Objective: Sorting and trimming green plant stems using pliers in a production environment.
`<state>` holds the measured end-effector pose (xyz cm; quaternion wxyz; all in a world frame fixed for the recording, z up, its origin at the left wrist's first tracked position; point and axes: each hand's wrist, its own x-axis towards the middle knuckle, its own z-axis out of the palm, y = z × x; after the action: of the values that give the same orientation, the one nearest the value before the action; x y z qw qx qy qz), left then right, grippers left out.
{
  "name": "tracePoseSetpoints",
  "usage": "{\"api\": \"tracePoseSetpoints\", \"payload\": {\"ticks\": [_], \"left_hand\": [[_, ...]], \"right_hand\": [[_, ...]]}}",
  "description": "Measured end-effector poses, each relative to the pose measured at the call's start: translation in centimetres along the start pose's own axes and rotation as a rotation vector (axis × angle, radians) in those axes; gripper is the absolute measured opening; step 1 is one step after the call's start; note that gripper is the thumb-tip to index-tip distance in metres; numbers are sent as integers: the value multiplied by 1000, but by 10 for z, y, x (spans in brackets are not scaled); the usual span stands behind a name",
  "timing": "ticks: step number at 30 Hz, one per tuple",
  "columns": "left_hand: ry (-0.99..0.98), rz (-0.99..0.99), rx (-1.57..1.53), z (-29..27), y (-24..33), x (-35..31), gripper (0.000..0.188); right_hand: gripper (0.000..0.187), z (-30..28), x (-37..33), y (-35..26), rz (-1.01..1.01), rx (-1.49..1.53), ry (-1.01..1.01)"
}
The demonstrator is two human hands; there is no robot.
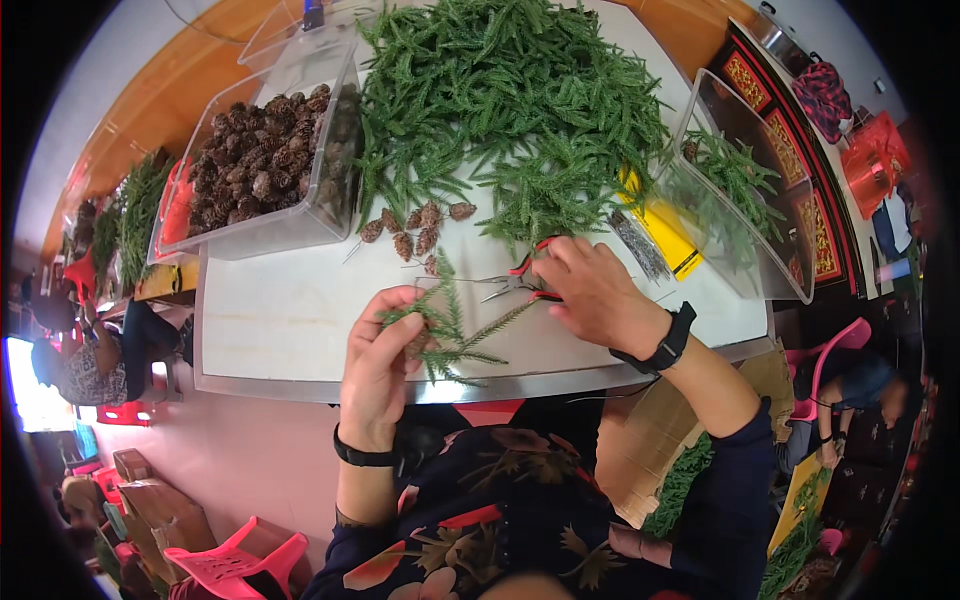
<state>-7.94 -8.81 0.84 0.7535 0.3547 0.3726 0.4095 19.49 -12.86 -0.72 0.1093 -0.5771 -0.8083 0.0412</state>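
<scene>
Near the front edge of the white table [280, 330], my left hand [375, 350] is closed with thumb and fingers around an artificial pine sprig [460, 350]. Something brown, perhaps a pine cone, shows partly behind the thumb. Red-handled pliers [513, 284] are in my right hand [595, 290], their jaws pointing left toward the sprig. A thin wire runs from the sprig toward the jaws; whether they grip it I cannot tell. Several loose pine cones [403, 244] with wire ends lie just beyond my left hand.
A clear bin [275, 237] full of pine cones stands at the far left. Green sprigs are heaped in a large pile [510, 90] at the back. To the right are thin wires [640, 245], a yellow packet [672, 235] and another clear bin [725, 250] holding sprigs. People sit at both sides.
</scene>
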Motion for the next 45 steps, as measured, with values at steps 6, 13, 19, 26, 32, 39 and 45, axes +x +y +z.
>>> {"api": "tracePoseSetpoints", "payload": {"ticks": [6,13,19,26,32,39,45], "left_hand": [[30,83,-47,-19,10,-3,23],[35,101,-15,-19,13,0,22],[-3,82,-71,-15,9,3,25],[-211,-36,-5,7,2,-2,28],[-339,-73,-19,33,-3,-9,31],[-267,-121,-9,14,-5,-2,29],[-48,16,149,14,-7,0,28]], "right_hand": [[37,19,-17,7,149,-8,-154],[15,11,-22,-2,192,182,198],[24,-26,-19,-8,215,786,361],[31,-14,-14,-35,115,1768,302],[27,8,-2,-55,43,2175,215],[26,-10,-8,-49,191,2039,197],[45,-44,-15,-72,219,864,123]]}}
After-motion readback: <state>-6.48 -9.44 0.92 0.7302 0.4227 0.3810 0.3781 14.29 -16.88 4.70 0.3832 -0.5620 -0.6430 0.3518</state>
